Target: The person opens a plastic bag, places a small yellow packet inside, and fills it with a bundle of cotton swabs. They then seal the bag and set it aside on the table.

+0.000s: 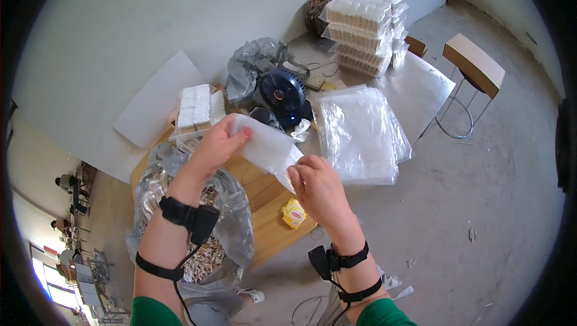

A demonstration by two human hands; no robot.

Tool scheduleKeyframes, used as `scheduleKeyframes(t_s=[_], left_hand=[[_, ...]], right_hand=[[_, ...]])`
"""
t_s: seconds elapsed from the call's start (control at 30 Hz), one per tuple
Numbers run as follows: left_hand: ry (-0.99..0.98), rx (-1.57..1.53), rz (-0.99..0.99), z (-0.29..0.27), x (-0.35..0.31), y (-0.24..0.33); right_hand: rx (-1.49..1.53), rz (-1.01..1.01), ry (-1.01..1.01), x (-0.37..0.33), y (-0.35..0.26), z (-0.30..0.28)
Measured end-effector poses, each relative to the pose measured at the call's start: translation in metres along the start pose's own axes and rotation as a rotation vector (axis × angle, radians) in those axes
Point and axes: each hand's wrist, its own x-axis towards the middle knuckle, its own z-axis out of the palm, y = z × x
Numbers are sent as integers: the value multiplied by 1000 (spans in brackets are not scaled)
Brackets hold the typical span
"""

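Observation:
A clear plastic bag [264, 144] is stretched between my two hands above the wooden table. My left hand [217, 145] grips its left end, thumb lying on top. At the opposite end, the curled fingers of my right hand [315, 184] pinch the plastic near its edge. Below my left forearm, a large grey plastic bag [237, 224] holds many loose thin sticks [207, 263], partly covered by my arm. White-topped bundles [195, 106], which look like cotton swabs, stand just beyond my left hand.
A stack of flat clear bags [357, 136] lies right of a black fan [282, 91]. Bagged bundles [363, 28] are piled on the silvery tabletop [427, 79]. Small yellow packets [293, 213] rest on the wooden table [270, 239]. A cardboard box [475, 64] sits on a stool.

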Motion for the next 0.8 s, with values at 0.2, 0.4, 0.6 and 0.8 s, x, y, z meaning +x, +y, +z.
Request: scheduleKeyframes(t_s=[0.2, 0.4, 0.6, 0.8], left_hand=[[-300, 34, -115, 26, 17, 1], [-220, 539, 59, 30, 11, 29], [-483, 517, -34, 35, 21, 9], [-668, 803, -39, 39, 38, -2]], right_hand=[[139, 97, 89, -2, 17, -5], [254, 184, 19, -3, 10, -8], [320, 178, 7, -2, 9, -5], [325, 171, 3, -2, 3, -2]])
